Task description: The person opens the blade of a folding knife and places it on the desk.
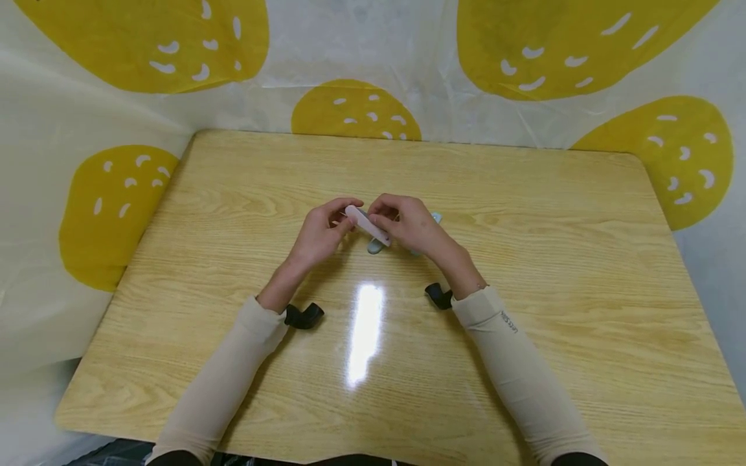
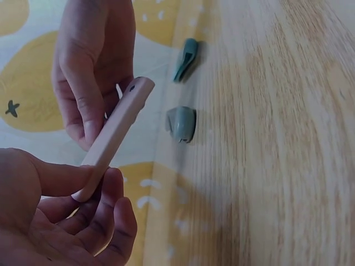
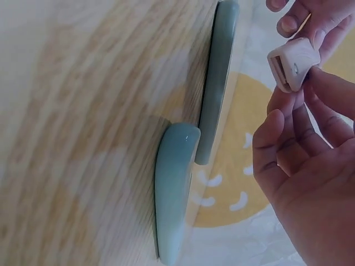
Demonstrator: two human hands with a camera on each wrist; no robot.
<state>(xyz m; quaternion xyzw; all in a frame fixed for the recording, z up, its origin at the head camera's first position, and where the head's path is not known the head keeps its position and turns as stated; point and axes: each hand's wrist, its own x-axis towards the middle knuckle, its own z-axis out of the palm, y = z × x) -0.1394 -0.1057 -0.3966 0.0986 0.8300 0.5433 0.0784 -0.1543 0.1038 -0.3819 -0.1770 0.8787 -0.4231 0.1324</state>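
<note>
Over the middle of the table, both hands hold a slim pale pink slotted handle (image 1: 368, 225) above the tabletop. My left hand (image 1: 319, 234) pinches its far-left end between thumb and fingers. Nearer the other end, my right hand (image 1: 412, 223) has its thumb and fingertips on it. A small dark hole shows near one end of the pink handle (image 2: 116, 124) in the left wrist view. The right wrist view shows a long slot in the handle's end (image 3: 293, 64). Two similar pieces lie beneath the hands: a grey-green one (image 3: 218, 83) and a lighter teal one (image 3: 176, 188).
The wood-grain table (image 1: 571, 259) stands against a pale curtain (image 1: 361, 45) with yellow patterns. A black curved piece (image 1: 304, 316) shows at the left wrist and another black piece (image 1: 438, 296) at the right wrist. Glare brightens the table's front middle.
</note>
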